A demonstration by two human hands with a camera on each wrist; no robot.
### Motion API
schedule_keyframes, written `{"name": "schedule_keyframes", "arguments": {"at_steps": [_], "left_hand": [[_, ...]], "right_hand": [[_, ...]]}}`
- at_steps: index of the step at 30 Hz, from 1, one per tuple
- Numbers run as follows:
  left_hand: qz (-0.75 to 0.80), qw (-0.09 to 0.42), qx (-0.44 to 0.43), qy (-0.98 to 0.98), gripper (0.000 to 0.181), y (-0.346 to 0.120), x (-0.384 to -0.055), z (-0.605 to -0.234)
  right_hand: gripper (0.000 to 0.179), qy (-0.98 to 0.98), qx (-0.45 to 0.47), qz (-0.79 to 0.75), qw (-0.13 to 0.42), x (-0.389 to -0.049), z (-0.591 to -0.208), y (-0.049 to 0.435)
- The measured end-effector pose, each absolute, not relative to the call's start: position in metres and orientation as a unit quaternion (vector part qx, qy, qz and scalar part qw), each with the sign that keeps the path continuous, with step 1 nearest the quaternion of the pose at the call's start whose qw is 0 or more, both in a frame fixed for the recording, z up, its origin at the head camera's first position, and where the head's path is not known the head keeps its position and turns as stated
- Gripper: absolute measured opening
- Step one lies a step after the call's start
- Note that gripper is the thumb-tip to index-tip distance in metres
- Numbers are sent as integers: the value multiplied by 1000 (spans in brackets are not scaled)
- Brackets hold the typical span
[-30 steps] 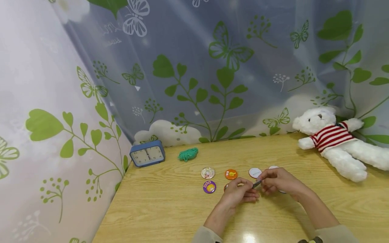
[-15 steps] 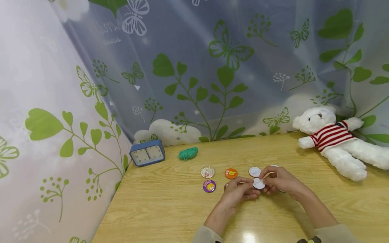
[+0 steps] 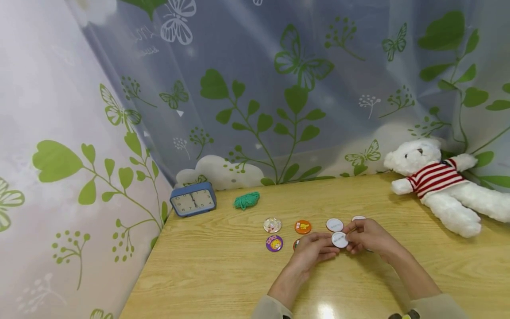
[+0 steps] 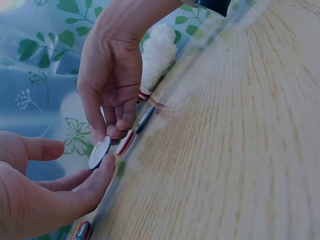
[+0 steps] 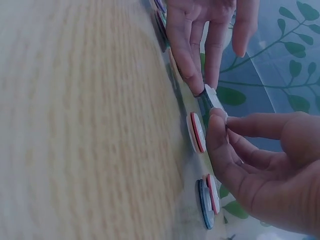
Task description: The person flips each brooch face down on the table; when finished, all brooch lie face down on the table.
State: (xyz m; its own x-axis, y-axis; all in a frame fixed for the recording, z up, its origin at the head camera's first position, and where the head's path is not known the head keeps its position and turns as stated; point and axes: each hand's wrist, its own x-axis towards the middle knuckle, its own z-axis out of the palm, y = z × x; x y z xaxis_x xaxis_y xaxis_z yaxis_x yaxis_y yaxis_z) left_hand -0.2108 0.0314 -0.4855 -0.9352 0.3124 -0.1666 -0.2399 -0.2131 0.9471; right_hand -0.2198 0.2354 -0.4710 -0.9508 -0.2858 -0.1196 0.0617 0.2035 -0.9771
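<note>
In the head view, my right hand [image 3: 370,239] pinches a round pin badge [image 3: 339,239] by its edge, thumb against fingers. Its white back with the pin faces the head camera. Fingertips of my left hand [image 3: 308,252] touch the badge's other edge; in the left wrist view, the left thumb [image 4: 47,149] stands apart from the badge [image 4: 99,153]. The badge is held above the table, just in front of a white-backed badge [image 3: 334,224]. Another white-backed badge [image 3: 358,217] is partly covered by my right hand. An orange badge [image 3: 303,227] lies beyond my left hand.
Left of my hands lie a glittery badge [image 3: 272,225] and a purple badge [image 3: 274,243]. A blue clock [image 3: 193,200] and a green yarn bundle [image 3: 246,200] stand at the back of the wooden table [image 3: 207,274]. A white teddy bear [image 3: 434,177] lies back right.
The held badge has turned from nearly edge-on to show its white back to the head camera. Both hands have stayed almost in the same place.
</note>
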Motion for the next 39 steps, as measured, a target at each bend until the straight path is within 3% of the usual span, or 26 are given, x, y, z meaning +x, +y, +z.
{"name": "schedule_keyframes", "arguments": {"at_steps": [10,16,39], "left_hand": [[764,175,17,621,29,30,-210,-484],[761,178,9,624,31,31,-209,-482],[750,174,9,638,34,31,-206,-478]], "right_hand": [[19,781,-42,-610,128,-218,-471,233],[31,793,-25,-598,118,-217,-468,231],[51,805,-2,-583,113,-218,-459,234]]}}
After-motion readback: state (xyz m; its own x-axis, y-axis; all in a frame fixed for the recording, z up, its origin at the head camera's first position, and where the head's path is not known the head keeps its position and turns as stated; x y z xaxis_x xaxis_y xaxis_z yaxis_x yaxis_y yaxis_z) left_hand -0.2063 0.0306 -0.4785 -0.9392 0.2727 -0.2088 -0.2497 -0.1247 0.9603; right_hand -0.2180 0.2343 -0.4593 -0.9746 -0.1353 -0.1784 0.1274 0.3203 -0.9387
